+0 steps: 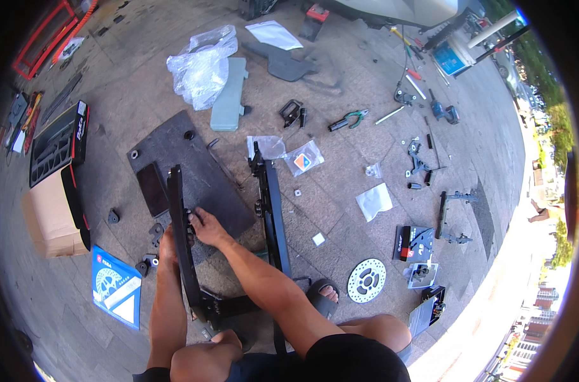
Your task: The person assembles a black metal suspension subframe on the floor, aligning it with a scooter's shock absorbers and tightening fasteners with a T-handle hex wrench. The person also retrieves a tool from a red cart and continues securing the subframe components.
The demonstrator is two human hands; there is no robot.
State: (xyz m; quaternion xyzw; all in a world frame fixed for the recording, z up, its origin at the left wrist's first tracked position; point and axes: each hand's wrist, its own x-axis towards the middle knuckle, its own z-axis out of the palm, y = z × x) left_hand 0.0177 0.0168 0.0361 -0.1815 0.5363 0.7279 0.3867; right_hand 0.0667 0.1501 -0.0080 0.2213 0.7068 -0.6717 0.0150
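A black two-armed metal swingarm (275, 223) stands in front of me, its arms joined by a crosspiece near my feet. My left hand (168, 245) is closed against the outer side of its left arm, with the fingers partly hidden behind the bar. On that arm's inner side, my right hand (207, 227) pinches at a small dark fitting that I cannot make out. Beneath the left arm lies a dark flat mat (223, 197), with a black phone (152, 190) and a nut (135, 155) on it. Small black brackets (156, 234) lie near my left hand.
A drilled brake disc (366, 280), small boxes (413, 243) and plastic bags (373, 202) lie to the right. Pliers (348, 121), a blue power tool (443, 109) and a bucket (452, 57) are farther off. An open tool case (59, 143) and a blue package (116, 286) lie left.
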